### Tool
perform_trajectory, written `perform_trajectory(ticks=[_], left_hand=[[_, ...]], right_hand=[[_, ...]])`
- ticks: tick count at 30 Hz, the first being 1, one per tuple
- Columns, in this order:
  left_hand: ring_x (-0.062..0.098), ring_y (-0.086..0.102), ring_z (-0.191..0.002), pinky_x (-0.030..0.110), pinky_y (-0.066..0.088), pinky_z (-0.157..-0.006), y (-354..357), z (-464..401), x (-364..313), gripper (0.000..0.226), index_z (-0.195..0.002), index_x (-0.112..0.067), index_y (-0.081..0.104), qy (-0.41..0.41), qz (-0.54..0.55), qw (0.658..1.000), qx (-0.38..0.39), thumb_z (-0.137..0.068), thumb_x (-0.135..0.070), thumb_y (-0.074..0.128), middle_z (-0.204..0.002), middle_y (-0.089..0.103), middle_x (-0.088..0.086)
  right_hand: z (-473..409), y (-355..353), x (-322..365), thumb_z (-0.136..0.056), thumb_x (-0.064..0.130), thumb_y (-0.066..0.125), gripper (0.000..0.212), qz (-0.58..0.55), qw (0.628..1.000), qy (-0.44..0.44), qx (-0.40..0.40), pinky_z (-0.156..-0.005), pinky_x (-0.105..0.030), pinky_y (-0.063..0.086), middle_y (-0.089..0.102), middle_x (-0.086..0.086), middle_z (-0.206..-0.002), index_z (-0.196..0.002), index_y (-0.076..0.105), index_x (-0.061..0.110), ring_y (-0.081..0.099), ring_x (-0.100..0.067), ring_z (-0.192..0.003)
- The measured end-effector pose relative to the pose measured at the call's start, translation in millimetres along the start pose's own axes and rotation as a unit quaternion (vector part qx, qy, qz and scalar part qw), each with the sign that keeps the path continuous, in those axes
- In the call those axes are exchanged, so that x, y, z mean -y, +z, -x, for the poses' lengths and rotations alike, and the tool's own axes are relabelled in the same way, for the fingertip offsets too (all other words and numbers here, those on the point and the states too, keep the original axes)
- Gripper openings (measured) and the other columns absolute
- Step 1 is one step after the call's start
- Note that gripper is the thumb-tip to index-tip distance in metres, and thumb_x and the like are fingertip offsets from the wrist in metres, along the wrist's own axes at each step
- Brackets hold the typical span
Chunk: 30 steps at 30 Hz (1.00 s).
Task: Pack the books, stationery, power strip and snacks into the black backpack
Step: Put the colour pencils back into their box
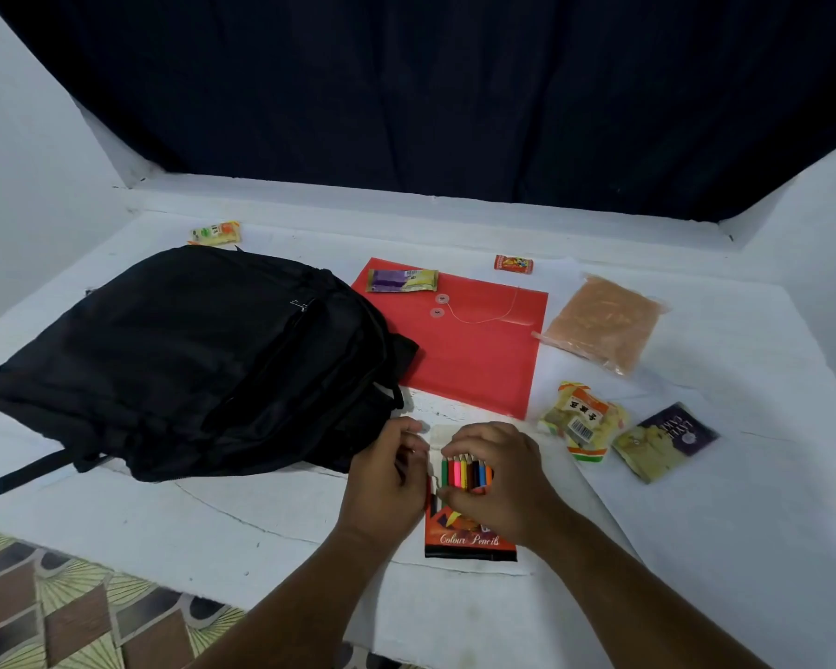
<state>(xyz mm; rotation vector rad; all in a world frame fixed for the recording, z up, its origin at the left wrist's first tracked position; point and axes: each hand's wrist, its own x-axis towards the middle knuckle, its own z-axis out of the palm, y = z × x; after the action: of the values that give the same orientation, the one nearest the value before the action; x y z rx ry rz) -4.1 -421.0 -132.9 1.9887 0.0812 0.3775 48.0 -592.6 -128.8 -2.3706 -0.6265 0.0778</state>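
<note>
Setting: a table [696, 548] covered in white is seen from above, with a dark curtain [430, 89] hung along the far wall.
Backpack: the black backpack [189, 359] is laid flat on the left of the table, its zips apparently closed, a strap trailing toward the near left.
Pencils: a box of colour pencils [469, 519] is laid near the middle, just right of the backpack's near corner; its flap is opened and the coloured tips are exposed.
Left hand: the left hand [387, 475] is curled against the left edge of the pencil box, beside the backpack; whether the box is actually gripped cannot be told.
Right hand: the right hand [498, 475] is set over the pencil box, fingers bent round the exposed pencils and the box top.
Folder: a red envelope folder [474, 350] is laid flat beyond the hands, its left edge tucked under the backpack.
Snacks: a purple-and-yellow packet [401, 280] is rested on the folder's far left corner; a small red packet [513, 264] and a yellow-green packet [215, 232] are seen farther back; a clear bag of pinkish food [604, 321], a yellow-and-orange packet [582, 420] and a purple cake packet [667, 439] are spread at right.
</note>
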Motion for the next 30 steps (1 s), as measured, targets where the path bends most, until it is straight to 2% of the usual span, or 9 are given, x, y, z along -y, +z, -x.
perform_trajectory(ticks=[5, 8, 11, 14, 16, 18, 22, 25, 30], left_hand=[[0.009, 0.067, -0.090, 0.019, 0.054, -0.073, 3, 1, 6, 0.026, -0.113, -0.014, 0.066, 0.034, -0.031, 0.999, 0.005, -0.089, -0.004, 0.069, -0.093, 0.068, -0.009], [0.006, 0.065, -0.100, 0.012, 0.052, -0.074, 3, 2, 10, 0.026, -0.112, -0.013, 0.068, 0.063, -0.060, 0.996, 0.013, -0.088, -0.021, 0.074, -0.104, 0.069, -0.007], [0.009, 0.059, -0.114, 0.024, 0.055, -0.085, 3, -1, 11, 0.031, -0.113, -0.015, 0.069, 0.115, -0.147, 0.982, 0.020, -0.091, -0.036, 0.065, -0.117, 0.066, -0.003], [0.016, 0.051, -0.125, 0.042, 0.050, -0.095, 4, -3, 14, 0.039, -0.119, -0.017, 0.067, 0.107, -0.207, 0.972, 0.015, -0.088, -0.038, 0.057, -0.130, 0.059, -0.002], [0.020, 0.047, -0.132, 0.047, 0.047, -0.101, 5, -3, 15, 0.048, -0.125, -0.014, 0.064, 0.089, -0.220, 0.971, 0.027, -0.089, -0.041, 0.049, -0.137, 0.056, 0.002], [0.021, 0.043, -0.136, 0.046, 0.044, -0.106, 5, -4, 14, 0.052, -0.127, -0.012, 0.060, 0.083, -0.238, 0.967, 0.040, -0.089, -0.042, 0.042, -0.143, 0.052, 0.005], [0.012, 0.033, -0.140, 0.032, 0.035, -0.101, 7, -8, 11, 0.039, -0.117, -0.019, 0.052, 0.070, -0.284, 0.954, 0.059, -0.091, -0.044, 0.036, -0.148, 0.045, -0.002], [0.011, 0.032, -0.141, 0.037, 0.037, -0.110, 7, -7, 17, 0.042, -0.125, -0.019, 0.058, 0.070, -0.242, 0.965, 0.069, -0.094, -0.042, 0.043, -0.147, 0.048, -0.004], [0.011, 0.053, -0.122, 0.045, 0.050, -0.095, 5, -5, 20, 0.029, -0.104, -0.025, 0.068, 0.084, -0.134, 0.986, 0.047, -0.095, -0.047, 0.051, -0.119, 0.061, -0.013]], right_hand=[[9, -4, -4, -0.076, 0.055, 0.066, 0.043, -0.021, 0.999, -0.027, 0.009, -0.105, -0.025, 0.033, 0.055, 0.026, -0.122, -0.116, 0.065, 0.037, 0.042, 0.009, -0.116], [18, -11, -10, -0.082, 0.042, 0.072, 0.041, -0.065, 0.997, 0.001, -0.043, -0.104, -0.018, 0.041, 0.057, 0.023, -0.126, -0.121, 0.064, 0.033, 0.045, 0.010, -0.120], [27, -14, -20, -0.086, 0.037, 0.070, 0.045, -0.039, 0.993, 0.038, -0.106, -0.103, -0.018, 0.041, 0.057, 0.013, -0.133, -0.128, 0.060, 0.026, 0.046, 0.005, -0.121], [31, -10, -24, -0.089, 0.040, 0.066, 0.053, -0.007, 0.994, 0.049, -0.102, -0.107, -0.025, 0.041, 0.053, 0.009, -0.141, -0.138, 0.051, 0.024, 0.043, -0.003, -0.129], [30, -8, -23, -0.090, 0.043, 0.063, 0.057, 0.027, 0.995, 0.035, -0.088, -0.108, -0.028, 0.041, 0.052, 0.006, -0.142, -0.141, 0.047, 0.022, 0.044, -0.009, -0.132], [27, -8, -22, -0.090, 0.048, 0.057, 0.057, 0.047, 0.995, 0.028, -0.083, -0.107, -0.027, 0.042, 0.054, 0.004, -0.141, -0.141, 0.046, 0.022, 0.046, -0.010, -0.132], [27, -8, -25, -0.091, 0.048, 0.055, 0.051, 0.047, 0.995, 0.018, -0.082, -0.108, -0.030, 0.044, 0.054, 0.009, -0.139, -0.137, 0.048, 0.029, 0.045, -0.006, -0.129], [29, -9, -25, -0.087, 0.046, 0.064, 0.053, -0.005, 0.996, 0.034, -0.088, -0.106, -0.028, 0.045, 0.054, 0.015, -0.137, -0.136, 0.048, 0.032, 0.043, -0.001, -0.126], [31, -7, -27, -0.082, 0.056, 0.064, 0.057, -0.017, 0.995, 0.042, -0.088, -0.094, -0.022, 0.050, 0.059, 0.016, -0.126, -0.133, 0.053, 0.034, 0.051, -0.002, -0.116]])
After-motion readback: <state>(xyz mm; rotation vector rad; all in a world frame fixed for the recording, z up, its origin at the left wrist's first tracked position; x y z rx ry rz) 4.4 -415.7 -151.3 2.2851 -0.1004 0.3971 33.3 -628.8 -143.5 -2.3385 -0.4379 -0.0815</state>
